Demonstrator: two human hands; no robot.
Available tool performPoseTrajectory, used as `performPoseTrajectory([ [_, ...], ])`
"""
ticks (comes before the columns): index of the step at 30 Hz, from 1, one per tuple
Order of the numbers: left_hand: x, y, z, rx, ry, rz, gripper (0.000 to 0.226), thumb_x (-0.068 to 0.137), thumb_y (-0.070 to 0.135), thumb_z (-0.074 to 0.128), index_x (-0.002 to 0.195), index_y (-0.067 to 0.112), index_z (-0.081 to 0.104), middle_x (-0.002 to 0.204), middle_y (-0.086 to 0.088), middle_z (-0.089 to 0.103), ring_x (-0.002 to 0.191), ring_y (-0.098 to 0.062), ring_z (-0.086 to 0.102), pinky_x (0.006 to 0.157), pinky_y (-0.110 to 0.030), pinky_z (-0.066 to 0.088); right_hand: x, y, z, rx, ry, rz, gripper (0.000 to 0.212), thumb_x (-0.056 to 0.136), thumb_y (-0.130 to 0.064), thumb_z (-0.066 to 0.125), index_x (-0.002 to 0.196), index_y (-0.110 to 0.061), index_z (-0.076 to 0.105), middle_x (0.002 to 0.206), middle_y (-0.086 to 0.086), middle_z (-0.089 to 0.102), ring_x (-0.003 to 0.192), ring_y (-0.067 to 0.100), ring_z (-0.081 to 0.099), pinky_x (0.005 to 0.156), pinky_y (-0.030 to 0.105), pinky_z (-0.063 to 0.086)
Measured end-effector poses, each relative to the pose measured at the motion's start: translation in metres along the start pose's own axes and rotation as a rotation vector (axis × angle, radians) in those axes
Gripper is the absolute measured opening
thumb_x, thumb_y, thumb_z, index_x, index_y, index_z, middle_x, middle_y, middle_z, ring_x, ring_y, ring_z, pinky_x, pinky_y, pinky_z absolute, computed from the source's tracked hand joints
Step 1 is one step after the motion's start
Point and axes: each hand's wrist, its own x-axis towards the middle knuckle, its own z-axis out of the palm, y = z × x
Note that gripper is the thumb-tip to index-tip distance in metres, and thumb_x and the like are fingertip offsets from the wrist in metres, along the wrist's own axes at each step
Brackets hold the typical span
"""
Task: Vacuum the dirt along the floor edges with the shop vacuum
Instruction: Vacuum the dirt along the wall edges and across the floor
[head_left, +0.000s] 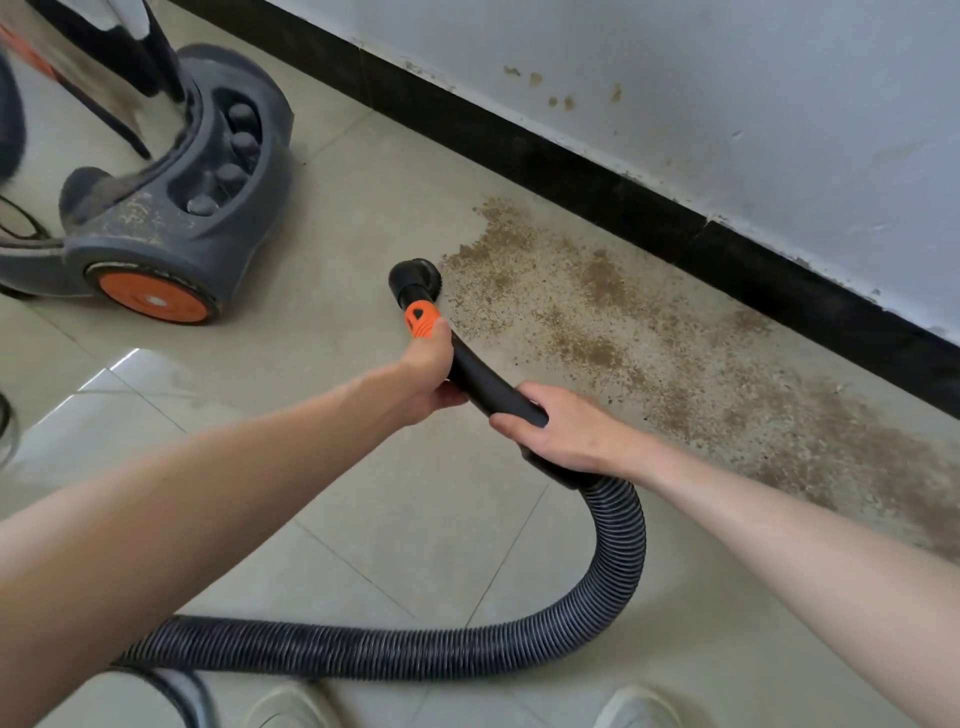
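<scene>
- So, both hands are wrapped around the black wand (483, 382) near the middle of the frame. The left hand (428, 374) grips it up front, thumb lying against the orange collar (422, 319), probably to steer the tip. The right hand (561, 434) curls around the back end where the ribbed hose (618, 545) joins, which looks like it's there to take the weight and push.
- Nozzle (415, 278) sits low at the left edge of the dirt (623, 343), just touching the first crumbs, so my guess is a pass is only starting.
- That dirt is a long brown band running from centre to the right edge, right beside the black baseboard (571, 176) under the scuffed white wall (727, 78).
- Hose loops down and off toward the lower left, so there's slack.
- Shop vacuum (171, 208) is parked upper left, well apart from the mess.
- Shoes (291, 706) peek in at the bottom.
</scene>
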Motion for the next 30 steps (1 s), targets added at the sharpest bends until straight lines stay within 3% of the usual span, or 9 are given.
performPoseTrajectory([
  [5,0.016,0.019,0.014,-0.045,0.004,0.020,0.031,0.101,0.039,0.033,0.112,0.010,0.038,0.088,-0.005,0.049,0.094,-0.025,0.052,0.076,-0.034,0.046,0.020,0.009,-0.013,-0.037,0.068,-0.005,0.038,0.088,-0.061,0.050,0.083,-0.024,0.050,0.079,0.002,0.066,0.073,0.024,0.064,0.072,0.044,0.053],
  [10,0.039,0.033,0.032,-0.029,0.000,0.062,0.041,0.101,0.039,0.034,0.128,0.010,0.039,0.108,-0.009,0.049,0.096,-0.025,0.053,0.075,-0.034,0.048,0.038,0.018,-0.033,-0.076,0.082,0.023,0.037,0.088,-0.062,0.049,0.084,-0.025,0.049,0.081,0.002,0.066,0.074,0.024,0.064,0.067,0.038,0.051],
  [19,0.087,0.071,0.067,0.100,0.008,0.147,0.043,0.102,0.035,0.035,0.132,0.005,0.036,0.114,-0.012,0.049,0.100,-0.028,0.053,0.078,-0.037,0.051,0.089,0.038,-0.065,-0.048,0.144,0.043,0.039,0.088,-0.063,0.049,0.093,-0.025,0.054,0.079,-0.001,0.067,0.072,0.022,0.064,0.068,0.040,0.053],
  [26,0.112,0.095,0.087,0.156,-0.030,0.196,0.045,0.103,0.033,0.031,0.136,0.004,0.033,0.116,-0.012,0.048,0.100,-0.025,0.051,0.085,-0.038,0.049,0.112,0.048,-0.080,-0.008,0.174,0.081,0.035,0.089,-0.063,0.048,0.087,-0.028,0.049,0.081,-0.001,0.066,0.071,0.020,0.065,0.065,0.036,0.051],
  [30,0.116,0.099,0.096,0.191,-0.085,0.185,0.046,0.103,0.032,0.032,0.137,0.001,0.032,0.116,-0.012,0.048,0.100,-0.026,0.051,0.080,-0.036,0.048,0.111,0.053,-0.076,0.019,0.221,0.115,0.034,0.088,-0.063,0.048,0.083,-0.030,0.047,0.080,-0.001,0.065,0.069,0.021,0.064,0.065,0.038,0.051],
])
